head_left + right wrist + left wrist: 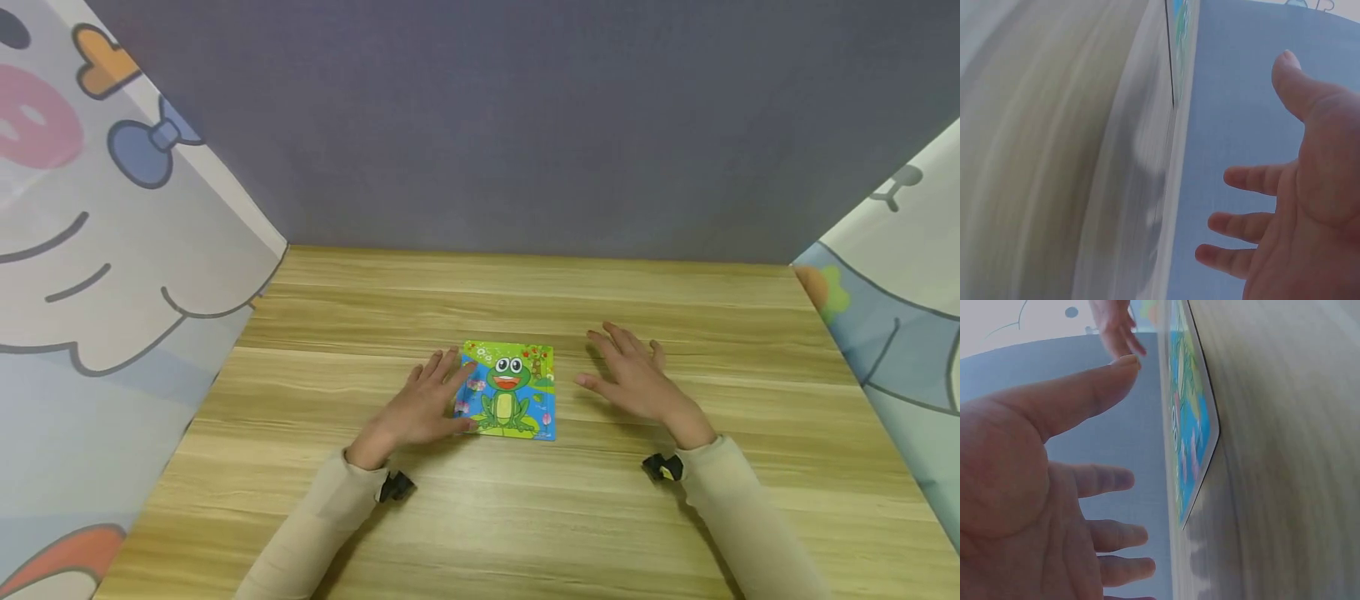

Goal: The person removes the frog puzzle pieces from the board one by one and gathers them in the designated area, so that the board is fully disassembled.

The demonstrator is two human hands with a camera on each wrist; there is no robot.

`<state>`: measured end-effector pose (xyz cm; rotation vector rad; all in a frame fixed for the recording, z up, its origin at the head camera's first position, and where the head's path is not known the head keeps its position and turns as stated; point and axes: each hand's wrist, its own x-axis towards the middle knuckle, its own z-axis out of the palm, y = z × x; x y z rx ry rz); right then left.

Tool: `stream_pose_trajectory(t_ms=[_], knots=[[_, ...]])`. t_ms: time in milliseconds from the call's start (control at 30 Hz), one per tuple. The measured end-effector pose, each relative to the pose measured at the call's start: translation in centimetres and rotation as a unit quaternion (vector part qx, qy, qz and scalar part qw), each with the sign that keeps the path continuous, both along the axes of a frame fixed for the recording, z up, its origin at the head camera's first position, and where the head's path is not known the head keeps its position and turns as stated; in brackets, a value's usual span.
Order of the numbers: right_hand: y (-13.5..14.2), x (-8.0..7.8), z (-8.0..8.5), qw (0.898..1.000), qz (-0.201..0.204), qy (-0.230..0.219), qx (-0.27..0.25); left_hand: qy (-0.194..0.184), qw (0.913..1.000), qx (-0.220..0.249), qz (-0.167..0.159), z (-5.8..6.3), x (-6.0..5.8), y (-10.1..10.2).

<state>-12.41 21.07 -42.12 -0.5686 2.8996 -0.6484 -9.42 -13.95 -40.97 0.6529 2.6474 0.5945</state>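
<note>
A square frog puzzle board (507, 408) lies flat on the wooden table, its picture a green frog on a lily pad against blue and green. My left hand (423, 407) hovers at the board's left edge with fingers spread, thumb and forefinger overlapping it in the head view. In the left wrist view, the left palm (1016, 487) is bare and the board (1196, 425) lies below the fingers. To the right of the board, apart from it, my right hand (633, 379) is held over the table, fingers spread. The right wrist view shows that palm (1329, 169) holding nothing.
The light wood-grain table (525, 517) extends around the board. A grey-blue panel (525, 125) stands along its far edge. Walls with cartoon prints, one at the left (150, 250) and one at the right (900, 275), flank it. Each sleeved wrist carries a small black device (395, 486).
</note>
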Motion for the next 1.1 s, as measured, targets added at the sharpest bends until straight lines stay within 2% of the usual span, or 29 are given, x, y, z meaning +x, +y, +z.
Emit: stream_pose_trajectory(t_ms=[300,567,833,1100], knots=[[-4.1,-0.9,-0.2,1.000,0.019,0.000,-0.025,-0.010,0.9999,-0.003,-0.007,-0.4,0.2,0.5],[-7.6,-1.5,0.4,0.999,0.030,0.005,-0.029,-0.006,0.9999,-0.011,-0.010,-0.7,0.2,0.6],[-10.8,-2.2,0.7,0.997,0.040,-0.030,-0.059,-0.011,0.9997,-0.021,-0.007,-1.0,0.0,0.6],[-13.1,-3.0,0.0,0.994,0.046,-0.061,-0.075,-0.016,0.9996,-0.019,-0.015,-1.3,-0.2,0.2]])
